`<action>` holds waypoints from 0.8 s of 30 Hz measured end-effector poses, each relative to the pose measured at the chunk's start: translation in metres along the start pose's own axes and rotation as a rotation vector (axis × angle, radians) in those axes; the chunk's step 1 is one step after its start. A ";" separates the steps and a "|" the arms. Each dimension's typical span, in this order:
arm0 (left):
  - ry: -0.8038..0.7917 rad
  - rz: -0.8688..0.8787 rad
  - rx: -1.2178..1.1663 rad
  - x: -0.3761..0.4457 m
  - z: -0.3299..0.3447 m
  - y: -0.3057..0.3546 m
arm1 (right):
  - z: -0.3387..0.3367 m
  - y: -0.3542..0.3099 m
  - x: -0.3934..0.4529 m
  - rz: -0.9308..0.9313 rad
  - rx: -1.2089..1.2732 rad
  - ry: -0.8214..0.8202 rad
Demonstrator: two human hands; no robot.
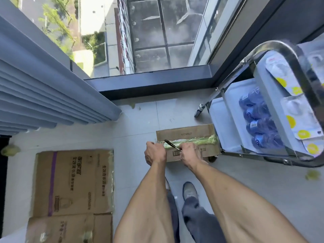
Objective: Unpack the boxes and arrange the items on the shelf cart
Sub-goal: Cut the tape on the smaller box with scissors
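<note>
- Head view looks straight down at a tiled floor (pixel 140 120) beside a window.
- A small box (pixel 187 142) lies on the floor, touching the near left corner of the cart (pixel 228 120); green tape (pixel 198 141) runs along its top seam.
- Left hand (pixel 155 152) rests at the box's left end, fingers curled over the edge, gripping it.
- Right hand (pixel 190 152) is closed around a knife (pixel 172 144), whose dark handle points up and left over the taped seam.
- On the cart, blue packs (pixel 259 123) sit in a row on a lower shelf, and white carded items (pixel 296 113) with yellow dots lie on the top shelf under the chrome handle (pixel 296 55).
- Flattened boxes (pixel 73 190) lie on the floor to the near left, well apart from the small box.
- A curtain (pixel 43 95) hangs at far left.
</note>
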State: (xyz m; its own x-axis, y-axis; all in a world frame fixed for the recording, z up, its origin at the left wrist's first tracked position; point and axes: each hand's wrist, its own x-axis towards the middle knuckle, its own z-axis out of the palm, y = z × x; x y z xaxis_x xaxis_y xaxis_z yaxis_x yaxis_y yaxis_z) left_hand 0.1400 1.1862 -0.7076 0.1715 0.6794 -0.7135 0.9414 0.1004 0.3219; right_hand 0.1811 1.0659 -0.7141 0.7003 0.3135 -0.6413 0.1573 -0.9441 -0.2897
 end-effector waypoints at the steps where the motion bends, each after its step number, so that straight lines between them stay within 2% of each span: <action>1: -0.012 -0.013 0.033 0.018 0.011 -0.008 | 0.013 0.008 0.016 0.014 0.027 -0.006; 7: -0.095 -0.112 0.194 0.115 0.098 -0.080 | 0.102 0.054 0.117 -0.004 -0.089 -0.028; 13: -0.048 -0.101 0.247 0.164 0.165 -0.123 | 0.156 0.063 0.186 -0.119 0.009 -0.141; 15: -0.007 -0.078 0.242 0.173 0.180 -0.128 | 0.169 0.062 0.198 -0.176 0.040 -0.172; 19: -0.005 -0.041 0.230 0.192 0.199 -0.120 | 0.178 0.069 0.217 -0.224 -0.032 -0.090; 24: -0.022 -0.096 0.176 0.202 0.210 -0.105 | 0.169 0.073 0.222 -0.415 -0.118 -0.091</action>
State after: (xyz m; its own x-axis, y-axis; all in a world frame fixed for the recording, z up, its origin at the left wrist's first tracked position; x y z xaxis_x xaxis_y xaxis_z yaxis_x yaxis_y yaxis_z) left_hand 0.1371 1.1603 -1.0161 0.0832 0.6564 -0.7498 0.9896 0.0340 0.1395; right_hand 0.2302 1.0835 -0.9980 0.4978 0.6715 -0.5489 0.4946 -0.7397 -0.4563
